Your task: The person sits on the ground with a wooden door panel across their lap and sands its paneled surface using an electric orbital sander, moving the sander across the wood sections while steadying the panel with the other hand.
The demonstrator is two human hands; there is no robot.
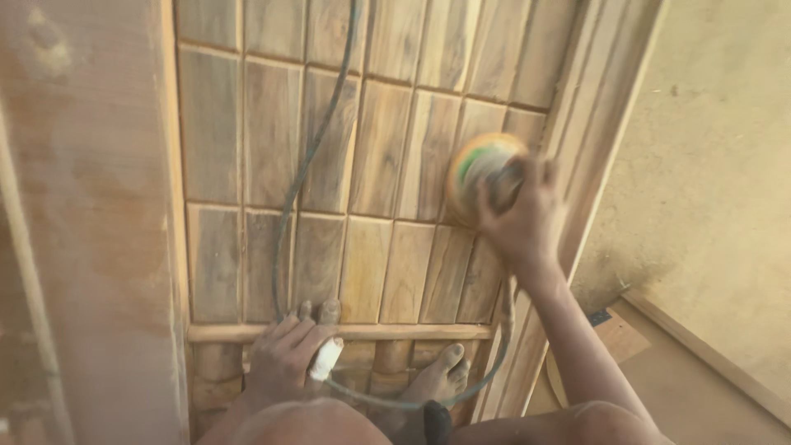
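Down on a panelled wooden door (272, 148), the right hand (523, 218) is clenched around a round green-and-yellow sander (480, 169), pressed to the slats at the far right. Nearer, the left hand (288, 354), one finger bandaged, rests flat and unclenched on a crossbar (395, 331), beside a bare foot (437, 379) and the sander's cable (309, 156).

Round green-yellow sander (482, 169) flat on slatted wooden door (329, 165)

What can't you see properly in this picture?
- Sander: head view, blurred by motion and partly covered by the right hand.
- Cord: its top runs off the upper edge.
- Left hand: wrist hidden behind the knee.
- Wooden panel: cut off at the top.
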